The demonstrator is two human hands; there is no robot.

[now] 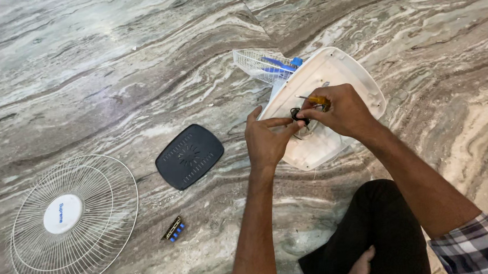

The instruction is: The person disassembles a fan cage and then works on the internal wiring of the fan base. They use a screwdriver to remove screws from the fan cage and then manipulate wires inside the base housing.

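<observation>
A white fan base [332, 75] lies tilted on the marble floor, underside toward me. My left hand [267, 138] pinches a small black part with wires [298, 115] at the base's middle. My right hand [340, 111] meets it from the right, gripping a yellow-handled screwdriver [317, 99] whose tip points at the same spot. Both hands touch over the black part, which they partly hide.
A black vented cover plate [189, 155] lies left of the base. A white wire fan guard [72, 221] rests at the lower left, a small switch block with blue buttons [173, 229] beside it. Behind the base a white wire guard holds blue blades [276, 65]. My dark-trousered knee [374, 237] is below.
</observation>
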